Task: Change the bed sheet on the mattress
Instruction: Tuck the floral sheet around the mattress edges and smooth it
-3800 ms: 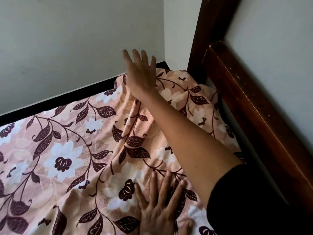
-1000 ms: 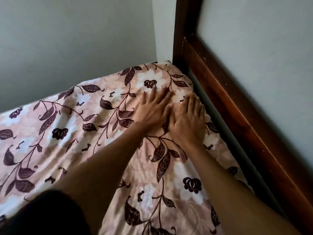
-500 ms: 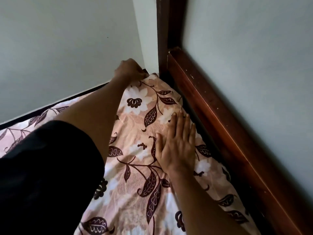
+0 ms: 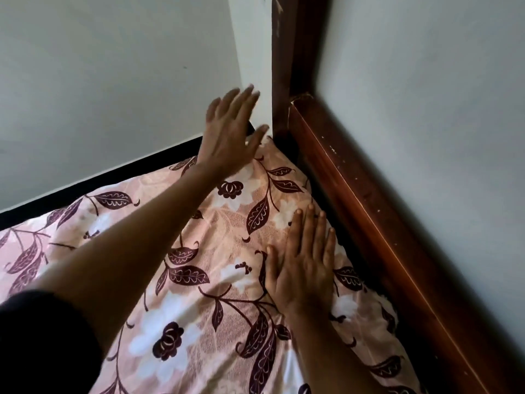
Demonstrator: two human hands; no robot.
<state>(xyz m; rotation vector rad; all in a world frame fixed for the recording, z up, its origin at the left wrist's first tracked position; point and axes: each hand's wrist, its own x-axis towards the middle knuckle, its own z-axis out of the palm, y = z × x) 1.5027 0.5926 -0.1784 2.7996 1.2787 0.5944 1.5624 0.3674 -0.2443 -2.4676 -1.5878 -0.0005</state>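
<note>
Head view is showing the sheet (image 4: 199, 251) spreading into the far right corner beside the bed frame (image 4: 369, 209). The right hand (image 4: 304, 268) is pressing on it, flat and outstretched; the left hand (image 4: 230, 137) is hovering over the corner, splayed and empty. Sweeping wrinkles toward that corner against the pinning hand is probably serving best.

The bed sheet (image 4: 227, 223) is peach-pink with white flowers and dark maroon leaves, beside a reddish-brown wooden bed frame (image 4: 369, 223) and pale grey walls (image 4: 99, 81).
</note>
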